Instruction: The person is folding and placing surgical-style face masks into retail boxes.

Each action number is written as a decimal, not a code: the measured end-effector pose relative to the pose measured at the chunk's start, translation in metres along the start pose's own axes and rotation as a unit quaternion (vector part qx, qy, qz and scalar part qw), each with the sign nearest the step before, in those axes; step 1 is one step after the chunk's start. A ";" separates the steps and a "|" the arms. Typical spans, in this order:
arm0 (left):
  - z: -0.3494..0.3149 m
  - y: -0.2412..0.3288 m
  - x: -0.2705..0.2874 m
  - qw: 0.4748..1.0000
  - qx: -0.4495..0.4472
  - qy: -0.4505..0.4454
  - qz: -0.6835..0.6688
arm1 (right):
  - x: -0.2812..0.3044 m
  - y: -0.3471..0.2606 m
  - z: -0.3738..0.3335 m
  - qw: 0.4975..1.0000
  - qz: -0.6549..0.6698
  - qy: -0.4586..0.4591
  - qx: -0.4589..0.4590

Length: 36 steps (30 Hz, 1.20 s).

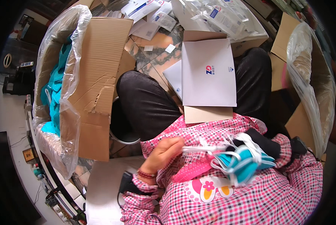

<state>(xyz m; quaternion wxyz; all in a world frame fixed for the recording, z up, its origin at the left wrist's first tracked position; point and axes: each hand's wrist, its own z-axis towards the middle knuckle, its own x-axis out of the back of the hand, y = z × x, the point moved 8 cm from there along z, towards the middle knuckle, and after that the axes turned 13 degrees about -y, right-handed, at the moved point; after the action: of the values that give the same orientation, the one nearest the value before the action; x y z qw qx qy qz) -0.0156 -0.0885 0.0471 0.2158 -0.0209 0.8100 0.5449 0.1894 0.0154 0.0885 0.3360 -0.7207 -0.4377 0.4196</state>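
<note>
Several teal face masks (pixel 246 168) with white edging hang in a bunch in front of my chest, slightly blurred. My right hand (pixel 260 144), in a black glove, is closed around them, with white straps looped over its fingers. To its left, my bare left hand (pixel 162 153) pinches the white mask straps (pixel 201 148), which stretch taut between both hands. Its fingertips partly hide the strap ends. Beyond the hands, an upright white printed cardboard box (pixel 209 71) stands at my lap between my knees, with a flap folded out toward me.
A large carton (pixel 96 86) lined with clear plastic holds teal masks (pixel 55 90) on the left. Another plastic-lined carton (pixel 314 86) stands at right. White packets (pixel 149 20) lie on the tiled floor ahead, beside a white container (pixel 250 37) of clear-wrapped packages.
</note>
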 end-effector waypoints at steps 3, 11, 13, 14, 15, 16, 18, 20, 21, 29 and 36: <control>-0.035 -0.019 0.019 0.993 0.059 -0.088 0.045 | -0.001 0.002 -0.009 0.999 0.001 -0.038 -0.023; -0.251 -0.102 0.168 0.926 -0.007 0.351 -0.141 | -0.011 -0.031 -0.017 0.977 -0.171 -0.117 -0.043; -0.205 -0.090 0.143 0.908 0.075 0.392 -0.129 | -0.010 -0.040 -0.009 0.945 -0.306 -0.113 -0.012; -0.179 -0.093 0.136 0.923 0.075 0.357 -0.120 | -0.009 -0.045 0.000 0.918 -0.381 -0.107 0.010; -0.158 -0.088 0.132 0.929 0.064 0.349 -0.103 | 0.001 -0.042 0.007 0.892 -0.438 -0.096 0.048; -0.144 -0.101 0.148 0.919 0.021 0.375 -0.121 | -0.003 -0.049 0.016 0.850 -0.518 -0.069 0.060; -0.124 -0.114 0.173 0.907 -0.013 0.400 -0.130 | 0.002 -0.049 0.028 0.800 -0.595 -0.025 0.077; -0.116 -0.112 0.204 0.886 -0.017 0.452 -0.099 | 0.007 -0.044 0.035 0.776 -0.626 0.014 0.081; -0.103 -0.109 0.214 0.888 -0.018 0.449 -0.097 | 0.009 -0.040 0.037 0.772 -0.630 0.025 0.081; -0.079 -0.056 0.223 0.755 0.080 0.500 0.416 | 0.016 -0.038 0.042 0.783 -0.585 0.107 0.181; -0.073 -0.001 0.145 0.747 -0.082 0.576 0.321 | 0.013 -0.045 0.047 0.793 -0.575 0.092 0.179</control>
<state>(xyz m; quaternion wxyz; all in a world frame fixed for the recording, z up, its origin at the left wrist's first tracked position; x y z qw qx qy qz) -0.1708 -0.1246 0.0146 -0.4825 -0.0870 0.6914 0.5307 0.1355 0.0506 0.1029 0.6772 -0.2979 -0.6554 0.1519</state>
